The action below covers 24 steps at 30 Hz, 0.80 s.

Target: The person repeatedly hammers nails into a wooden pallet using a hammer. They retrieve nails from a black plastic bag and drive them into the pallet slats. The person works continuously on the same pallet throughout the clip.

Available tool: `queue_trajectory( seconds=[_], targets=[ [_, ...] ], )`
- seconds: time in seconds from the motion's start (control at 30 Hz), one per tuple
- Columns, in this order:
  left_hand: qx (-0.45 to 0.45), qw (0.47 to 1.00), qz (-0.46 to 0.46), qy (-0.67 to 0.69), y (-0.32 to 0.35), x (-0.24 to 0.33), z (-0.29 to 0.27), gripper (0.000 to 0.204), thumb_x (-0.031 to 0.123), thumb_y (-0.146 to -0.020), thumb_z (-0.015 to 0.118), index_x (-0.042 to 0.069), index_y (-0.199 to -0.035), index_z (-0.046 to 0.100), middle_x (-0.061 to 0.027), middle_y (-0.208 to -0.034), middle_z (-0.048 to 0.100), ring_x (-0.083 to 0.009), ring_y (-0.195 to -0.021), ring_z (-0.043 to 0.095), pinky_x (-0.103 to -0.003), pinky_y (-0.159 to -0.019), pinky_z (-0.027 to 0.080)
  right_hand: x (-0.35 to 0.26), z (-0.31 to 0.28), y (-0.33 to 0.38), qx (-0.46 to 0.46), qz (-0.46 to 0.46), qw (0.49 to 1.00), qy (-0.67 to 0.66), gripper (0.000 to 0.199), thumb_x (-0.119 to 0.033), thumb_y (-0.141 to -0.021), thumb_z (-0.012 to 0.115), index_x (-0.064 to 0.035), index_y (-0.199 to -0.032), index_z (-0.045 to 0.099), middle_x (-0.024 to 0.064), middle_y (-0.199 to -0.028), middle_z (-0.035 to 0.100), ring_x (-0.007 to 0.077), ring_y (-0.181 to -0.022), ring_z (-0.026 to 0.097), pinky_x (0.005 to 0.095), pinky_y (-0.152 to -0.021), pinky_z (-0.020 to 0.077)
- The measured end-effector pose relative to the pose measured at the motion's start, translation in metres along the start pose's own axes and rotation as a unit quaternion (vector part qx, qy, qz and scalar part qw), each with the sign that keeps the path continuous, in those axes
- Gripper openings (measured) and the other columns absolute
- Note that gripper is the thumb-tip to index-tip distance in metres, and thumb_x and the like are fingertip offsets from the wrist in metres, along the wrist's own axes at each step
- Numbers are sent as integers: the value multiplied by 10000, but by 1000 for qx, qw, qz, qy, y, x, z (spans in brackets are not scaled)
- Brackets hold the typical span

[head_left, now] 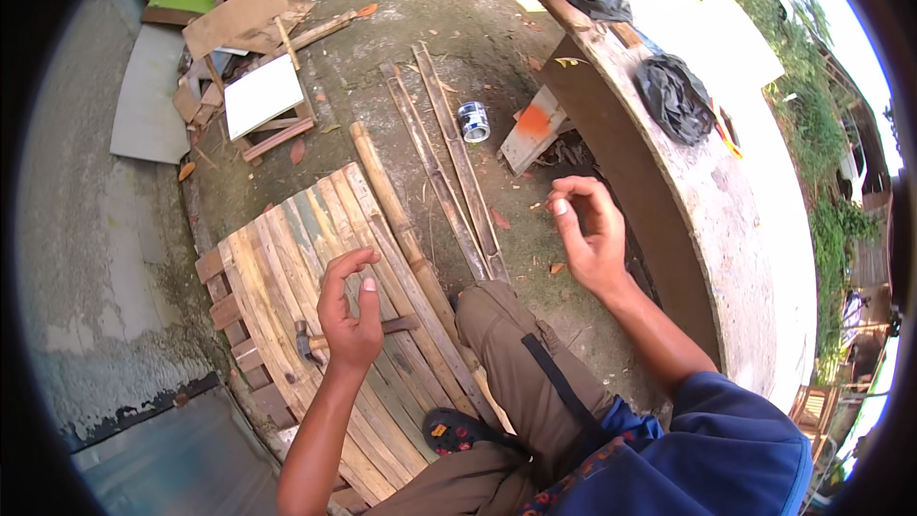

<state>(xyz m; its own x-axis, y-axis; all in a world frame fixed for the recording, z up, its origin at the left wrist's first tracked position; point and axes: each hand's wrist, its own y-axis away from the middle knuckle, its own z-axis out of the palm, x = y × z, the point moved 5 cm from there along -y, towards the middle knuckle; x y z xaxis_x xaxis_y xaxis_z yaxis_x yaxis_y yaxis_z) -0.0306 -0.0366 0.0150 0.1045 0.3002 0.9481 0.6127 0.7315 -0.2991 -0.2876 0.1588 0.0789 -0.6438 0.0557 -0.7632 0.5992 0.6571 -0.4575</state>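
My left hand (351,320) is raised over a slatted panel of pale wood or bamboo strips (277,258); its fingers are bent, the thumb stands apart, and nothing is in it. Behind that hand a hammer (399,324) lies across the slats, its metal head to the left and its handle to the right, partly hidden by the hand. My right hand (594,241) hovers above the concrete ground, curled loosely with a gap between thumb and fingers, also holding nothing. Two long split bamboo pieces (449,124) lie side by side on the ground ahead.
A bamboo pole (382,172) runs along the panel's right edge. Beyond stands a tin can (474,121) near an orange-marked board (537,129). A long concrete ledge (669,162) on the right carries black plastic bags (674,98). Scrap boards (239,29) are heaped far left, beside a wall (86,258).
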Motion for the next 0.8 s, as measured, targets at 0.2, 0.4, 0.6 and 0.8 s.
queue_trajectory(
  seconds=[0.2, 0.4, 0.6, 0.8],
  targets=[
    [-243, 957, 158, -16, -93, 63, 130, 362, -59, -880, 524, 34, -1206, 649, -146, -1157, 669, -285, -1096, 649, -388, -996, 483, 25, -158, -38, 208, -83, 940, 257, 190, -24, -966, 643, 0, -1154, 640, 122, -1060, 674, 247, -1010, 660, 358, -936, 511],
    [-380, 857, 331, -105, -139, 109, 286, 457, -18, -868, 527, 57, -1315, 581, -147, -1402, 564, -325, -1325, 527, -470, -1128, 384, 140, -272, -97, 238, 79, 945, 210, 182, -62, -982, 610, -21, -1130, 707, 138, -1102, 739, 227, -1041, 698, 355, -935, 525],
    [-342, 833, 390, -192, -160, 114, 399, 670, 104, -929, 533, 151, -1577, 369, -125, -1633, 380, -311, -1505, 352, -565, -1224, 248, 187, -269, -100, 200, 123, 924, 302, 221, -160, -918, 745, -16, -1085, 764, 119, -1023, 748, 193, -902, 718, 326, -831, 556],
    [-342, 843, 282, -304, -164, 74, 430, 527, 260, -1032, 434, 150, -1548, 430, -89, -1628, 394, -286, -1526, 319, -598, -1251, 154, 189, -262, -101, 167, 124, 922, 328, 274, -264, -874, 812, -89, -1084, 792, 158, -1071, 685, 296, -1064, 661, 406, -941, 520]
  ],
)
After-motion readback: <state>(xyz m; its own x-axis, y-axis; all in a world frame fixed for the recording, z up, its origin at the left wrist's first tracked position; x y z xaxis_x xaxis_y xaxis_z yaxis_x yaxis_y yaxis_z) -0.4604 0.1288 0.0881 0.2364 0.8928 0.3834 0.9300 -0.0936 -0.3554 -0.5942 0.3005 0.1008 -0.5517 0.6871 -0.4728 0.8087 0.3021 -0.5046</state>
